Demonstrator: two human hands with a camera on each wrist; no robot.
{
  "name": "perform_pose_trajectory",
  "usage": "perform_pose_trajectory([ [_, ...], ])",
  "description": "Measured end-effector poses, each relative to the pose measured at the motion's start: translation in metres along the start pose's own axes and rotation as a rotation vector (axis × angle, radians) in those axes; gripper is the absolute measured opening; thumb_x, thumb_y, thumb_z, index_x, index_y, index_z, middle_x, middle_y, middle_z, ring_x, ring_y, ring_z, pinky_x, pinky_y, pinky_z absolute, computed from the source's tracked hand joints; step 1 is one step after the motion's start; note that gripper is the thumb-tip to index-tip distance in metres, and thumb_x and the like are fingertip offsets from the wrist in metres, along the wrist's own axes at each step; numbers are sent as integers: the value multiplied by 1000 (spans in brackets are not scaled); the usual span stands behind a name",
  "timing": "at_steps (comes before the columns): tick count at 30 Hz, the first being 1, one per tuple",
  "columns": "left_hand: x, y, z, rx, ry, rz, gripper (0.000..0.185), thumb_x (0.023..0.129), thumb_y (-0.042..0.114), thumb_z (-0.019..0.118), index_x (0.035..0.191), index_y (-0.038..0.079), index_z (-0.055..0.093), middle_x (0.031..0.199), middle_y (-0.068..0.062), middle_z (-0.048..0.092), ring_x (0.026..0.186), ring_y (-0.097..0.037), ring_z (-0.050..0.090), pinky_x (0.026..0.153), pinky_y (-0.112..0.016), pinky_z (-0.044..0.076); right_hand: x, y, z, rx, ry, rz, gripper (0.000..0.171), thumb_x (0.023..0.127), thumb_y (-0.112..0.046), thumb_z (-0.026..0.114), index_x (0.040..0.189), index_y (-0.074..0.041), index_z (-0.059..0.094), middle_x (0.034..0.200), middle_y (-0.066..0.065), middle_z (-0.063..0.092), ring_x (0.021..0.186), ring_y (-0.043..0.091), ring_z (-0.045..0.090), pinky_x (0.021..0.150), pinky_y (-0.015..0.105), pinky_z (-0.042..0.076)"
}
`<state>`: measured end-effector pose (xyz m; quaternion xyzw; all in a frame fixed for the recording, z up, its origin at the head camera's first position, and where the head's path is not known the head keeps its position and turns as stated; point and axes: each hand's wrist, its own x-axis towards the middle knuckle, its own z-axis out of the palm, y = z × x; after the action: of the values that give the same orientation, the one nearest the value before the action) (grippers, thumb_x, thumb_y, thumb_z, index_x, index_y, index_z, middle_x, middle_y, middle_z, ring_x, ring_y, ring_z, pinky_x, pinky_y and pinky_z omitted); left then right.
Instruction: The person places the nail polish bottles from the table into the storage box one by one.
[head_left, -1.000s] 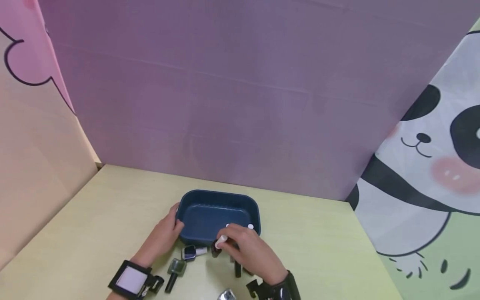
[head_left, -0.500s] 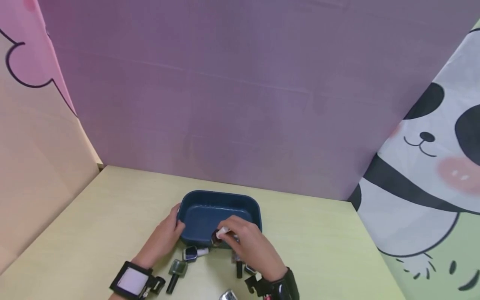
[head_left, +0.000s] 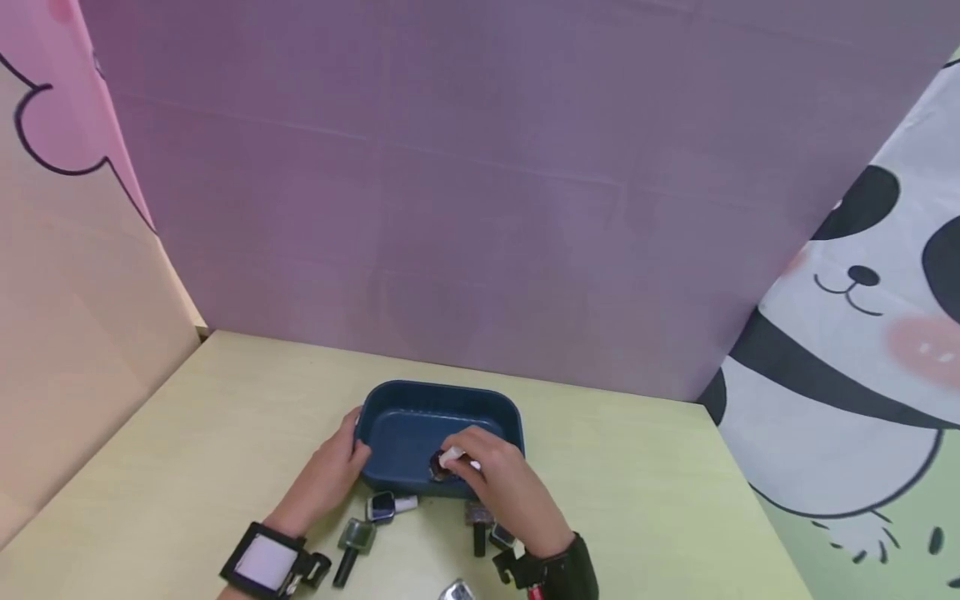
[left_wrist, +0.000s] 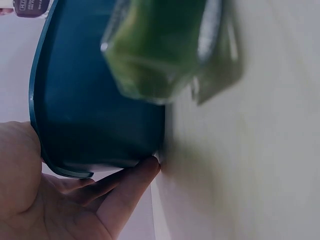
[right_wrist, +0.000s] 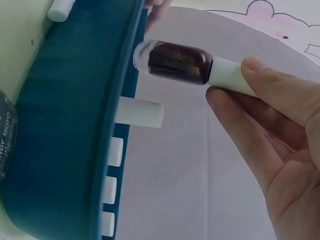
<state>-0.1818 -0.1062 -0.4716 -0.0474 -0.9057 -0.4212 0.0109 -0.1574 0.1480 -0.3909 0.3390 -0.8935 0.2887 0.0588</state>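
My right hand (head_left: 504, 479) pinches a nail polish bottle (right_wrist: 180, 62) by its white cap between thumb and fingertips. The bottle has dark maroon, glittery polish and lies tilted over the near rim of a dark blue rectangular bin (head_left: 408, 433). My left hand (head_left: 330, 467) grips the bin at its left end; in the left wrist view its fingers (left_wrist: 132, 192) curve along the wall. Several white caps (right_wrist: 112, 190) show above the bin's rim in the right wrist view, their bottles hidden behind the wall.
In front of the bin lie a dark blue polish bottle (head_left: 381, 507) with a white cap, a green one (head_left: 357, 535) with a black cap, and a greyish one (head_left: 477, 512). A dark bottle (head_left: 502, 537) and a silvery item (head_left: 456, 591) are nearby. A purple sheet (head_left: 450, 208) stands behind the table.
My right hand has carried the maroon bottle up and away from me, from in front of the bin to over its near side. The left hand keeps its grip on the bin.
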Motion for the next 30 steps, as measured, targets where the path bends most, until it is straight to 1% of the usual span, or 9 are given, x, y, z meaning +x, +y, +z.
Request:
perform_pose_trajectory([
  [4, 1, 1, 1, 8, 14, 11, 60, 98, 9, 45, 153, -2, 25, 86, -11, 55, 66, -17, 47, 60, -30, 38, 0, 3, 2, -15, 29, -27, 14, 96, -19, 62, 109, -15, 68, 106, -8, 65, 91, 3, 61, 80, 23, 53],
  [6, 1, 1, 1, 6, 14, 10, 59, 99, 9, 45, 153, -2, 25, 85, -11, 54, 66, -17, 47, 59, -30, 38, 0, 4, 3, -21, 31, -26, 14, 96, -19, 62, 108, -15, 68, 106, -8, 65, 91, 3, 61, 79, 21, 53],
  [10, 1, 0, 2, 0, 0, 1, 60, 100, 10, 45, 155, 0, 23, 77, -8, 49, 64, -16, 45, 57, -30, 37, 0, 5, 6, -24, 18, -5, 16, 97, -20, 61, 110, -15, 68, 108, -7, 65, 92, 3, 61, 79, 19, 52],
  [14, 2, -1, 3, -1, 7, 6, 60, 99, 10, 45, 154, -1, 24, 91, -13, 57, 66, -17, 47, 59, -30, 38, 1, 7, 7, -32, 8, 12, 17, 97, -21, 60, 111, -14, 68, 108, -7, 65, 94, 3, 61, 80, 19, 52],
  [17, 2, 0, 3, 4, 15, 13, 59, 99, 10, 45, 153, -2, 25, 100, -17, 59, 69, -18, 48, 61, -31, 38, 1, 9, 8, -39, 6, 14, 17, 97, -20, 61, 111, -14, 68, 108, -7, 65, 94, 4, 61, 80, 20, 52],
  [21, 2, 1, 3, 12, 17, 15, 59, 99, 10, 45, 153, -3, 24, 105, -19, 60, 71, -18, 49, 62, -31, 39, 1, 11, 11, -67, -1, 7, 17, 96, -19, 63, 110, -13, 69, 106, -6, 66, 94, 4, 61, 81, 19, 52],
  [22, 2, 1, 3, 14, 18, 16, 59, 99, 10, 44, 153, -3, 25, 109, -20, 60, 72, -19, 50, 63, -31, 39, 1, 11, 12, -76, -4, 5, 17, 95, -19, 63, 110, -13, 69, 106, -6, 66, 94, 4, 61, 81, 19, 52],
  [24, 1, 2, 3, 13, 16, 12, 59, 99, 10, 44, 153, -2, 24, 110, -21, 59, 71, -19, 50, 62, -32, 39, 2, 12, 13, -94, -8, 0, 17, 95, -19, 64, 109, -13, 70, 105, -6, 66, 94, 4, 62, 81, 18, 52],
  [30, 0, 3, 3, 24, 22, 21, 58, 100, 11, 44, 153, -3, 26, 116, -23, 60, 77, -20, 52, 67, -33, 41, 2, 15, 15, -117, -7, -25, 16, 94, -19, 65, 109, -15, 70, 103, -7, 66, 93, 4, 61, 81, 18, 52],
])
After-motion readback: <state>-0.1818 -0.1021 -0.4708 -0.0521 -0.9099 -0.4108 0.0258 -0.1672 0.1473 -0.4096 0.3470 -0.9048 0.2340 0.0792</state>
